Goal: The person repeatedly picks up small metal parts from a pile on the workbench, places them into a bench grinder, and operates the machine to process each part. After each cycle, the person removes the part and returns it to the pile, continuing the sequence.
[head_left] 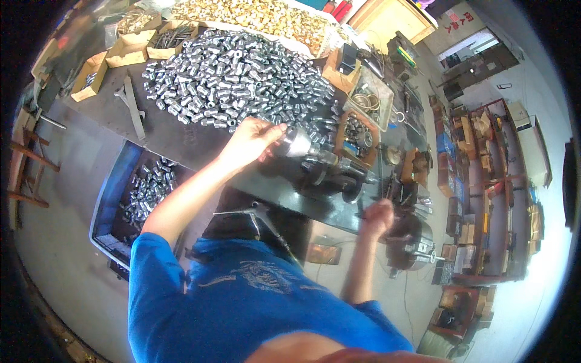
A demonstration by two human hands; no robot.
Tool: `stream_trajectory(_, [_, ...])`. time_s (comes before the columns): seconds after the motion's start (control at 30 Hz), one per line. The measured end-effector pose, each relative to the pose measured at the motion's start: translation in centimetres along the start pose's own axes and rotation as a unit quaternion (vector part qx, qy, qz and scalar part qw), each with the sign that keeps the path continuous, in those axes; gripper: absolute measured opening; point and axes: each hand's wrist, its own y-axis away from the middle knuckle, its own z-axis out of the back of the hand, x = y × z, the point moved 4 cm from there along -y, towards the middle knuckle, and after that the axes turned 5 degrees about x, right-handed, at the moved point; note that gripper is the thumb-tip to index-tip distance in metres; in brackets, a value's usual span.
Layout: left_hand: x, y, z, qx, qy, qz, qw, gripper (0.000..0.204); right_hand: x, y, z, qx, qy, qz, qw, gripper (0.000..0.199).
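My left hand (249,144) is closed in a pinch, thumb and fingers at the front of a shiny metal chuck (298,145) on a small bench machine (331,174). Whatever sits between those fingertips is hidden. Right of the machine, near the bench edge, my right hand (379,218) is curled, slightly blurred; what it grips cannot be made out. Just beyond my left hand lies a wide heap of silvery hex metal fittings (227,81).
Brass-coloured parts (254,21) fill a tray at the back. An open-end wrench (130,106) lies left, near cardboard boxes (130,48). Below the bench, a blue crate (112,196) holds more fittings. A dark motor (411,239) stands right; shelves (484,193) line the wall.
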Motion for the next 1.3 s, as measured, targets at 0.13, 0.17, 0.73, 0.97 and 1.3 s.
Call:
stream_trajectory(0.13, [0.2,-0.1,0.2,0.0,0.006,0.016,1.0,0.039,-5.6,-2.7,1.4,-0.118,0.017,-0.12,0.986,0.014])
stream_trajectory(0.17, [0.1,-0.4,-0.1,0.01,0.011,0.015,1.0,0.039,-7.2,-5.3,2.3,-0.129,0.01,-0.074,0.989,0.014])
stream_trajectory(0.73, [12.8,20.7,21.5,-0.17,-0.591,0.146,0.775,0.023,-1.6,0.8,0.1,0.003,-0.041,0.002,0.999,0.013])
stream_trajectory(0.97, [2.7,6.3,6.5,-0.093,-0.476,-0.134,0.864,0.014,-6.2,-5.1,0.2,-0.094,0.052,0.0,0.994,0.014])
stream_trajectory(1.3, [7.1,-5.3,-2.2,0.073,-0.618,-0.04,0.782,0.019,-5.4,-2.8,0.0,-0.082,0.021,-0.054,0.995,0.01])
